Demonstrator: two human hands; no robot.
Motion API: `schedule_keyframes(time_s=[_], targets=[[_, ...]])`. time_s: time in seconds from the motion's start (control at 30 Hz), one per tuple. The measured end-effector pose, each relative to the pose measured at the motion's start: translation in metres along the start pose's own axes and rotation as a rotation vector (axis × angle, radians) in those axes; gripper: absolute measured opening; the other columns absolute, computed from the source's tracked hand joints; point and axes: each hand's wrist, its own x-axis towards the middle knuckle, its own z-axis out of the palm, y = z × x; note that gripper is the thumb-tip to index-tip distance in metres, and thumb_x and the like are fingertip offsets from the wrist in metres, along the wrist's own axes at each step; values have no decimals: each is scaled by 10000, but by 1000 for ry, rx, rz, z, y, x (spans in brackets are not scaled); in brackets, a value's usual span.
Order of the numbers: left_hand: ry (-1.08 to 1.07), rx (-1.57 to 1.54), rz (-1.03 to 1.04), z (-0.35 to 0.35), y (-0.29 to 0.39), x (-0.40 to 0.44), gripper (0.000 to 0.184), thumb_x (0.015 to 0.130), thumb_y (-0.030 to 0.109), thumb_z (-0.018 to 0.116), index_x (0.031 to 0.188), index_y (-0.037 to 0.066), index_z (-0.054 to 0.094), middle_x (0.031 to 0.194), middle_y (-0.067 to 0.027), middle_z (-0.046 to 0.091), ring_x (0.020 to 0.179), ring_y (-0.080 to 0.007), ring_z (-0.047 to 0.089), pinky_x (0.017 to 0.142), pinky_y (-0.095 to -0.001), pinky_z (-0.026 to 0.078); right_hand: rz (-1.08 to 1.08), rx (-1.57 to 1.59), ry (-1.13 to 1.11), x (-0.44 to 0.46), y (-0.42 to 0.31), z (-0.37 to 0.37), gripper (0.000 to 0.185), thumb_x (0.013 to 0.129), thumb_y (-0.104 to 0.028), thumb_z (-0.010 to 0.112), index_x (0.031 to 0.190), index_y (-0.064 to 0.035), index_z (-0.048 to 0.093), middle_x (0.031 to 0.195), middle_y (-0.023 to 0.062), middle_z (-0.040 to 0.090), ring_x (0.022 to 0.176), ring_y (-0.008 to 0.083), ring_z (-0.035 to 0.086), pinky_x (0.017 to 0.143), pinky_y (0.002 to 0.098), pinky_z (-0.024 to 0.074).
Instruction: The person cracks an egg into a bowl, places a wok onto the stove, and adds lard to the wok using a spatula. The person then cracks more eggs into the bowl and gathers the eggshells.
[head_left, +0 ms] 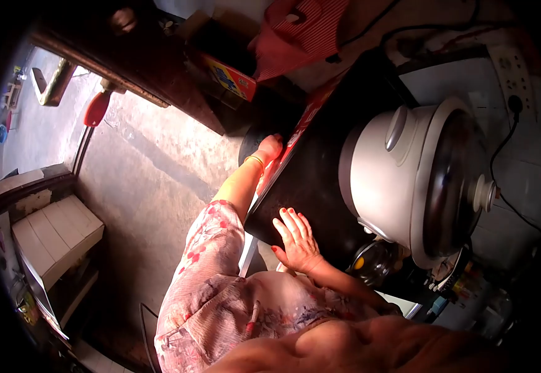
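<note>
My left hand [271,147], with a yellow bangle at the wrist, is closed at the red-printed edge of a black flat-topped surface [320,155]. A dark rounded object [249,142] is beside it in shadow. Its fingertips are hidden, so what it grips cannot be made out. My right hand [298,241] rests palm down near the front corner of the black surface, fingers stretched and slightly apart, holding nothing. To its right stands a white rice cooker [382,177] with its dark lid [450,180] on.
A shiny, dark rounded object [370,264] lies below the cooker. Farther back are a red-and-yellow box [230,81] and red striped cloth-like material [301,31]. A power strip [511,68] with a plugged-in cord is at the right. A low whitish box-like unit [59,233] stands left on the floor.
</note>
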Motion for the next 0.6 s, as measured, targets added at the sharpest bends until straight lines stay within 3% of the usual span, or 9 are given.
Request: schedule_keyframes(time_s=[0.17, 0.33, 0.6], targets=[[-67, -13, 49, -12, -12, 3, 349, 774, 101, 449, 1072, 62, 624, 1045, -208, 621, 1016, -349, 575, 890, -372, 436, -23, 32, 35, 7, -9, -2, 682, 714, -266, 676, 1295, -37, 402, 1403, 198, 296, 1301, 343, 271, 1083, 460, 205], [-124, -172, 9, -29, -19, -6, 341, 775, 87, 450, 1067, 54, 623, 1031, -208, 630, 1015, -338, 575, 903, -356, 420, -26, 37, 23, 13, -18, -7, 649, 749, -310, 639, 1286, -22, 416, 1396, 201, 308, 1301, 340, 267, 1081, 453, 212], [-157, -336, -82, -57, -11, -11, 243, 805, 95, 481, 986, 44, 634, 803, -108, 620, 731, -187, 591, 620, -325, 490, -27, 77, 21, 17, -24, -9, 661, 769, -336, 632, 1304, -21, 407, 1424, 191, 281, 1324, 321, 250, 1093, 442, 196]])
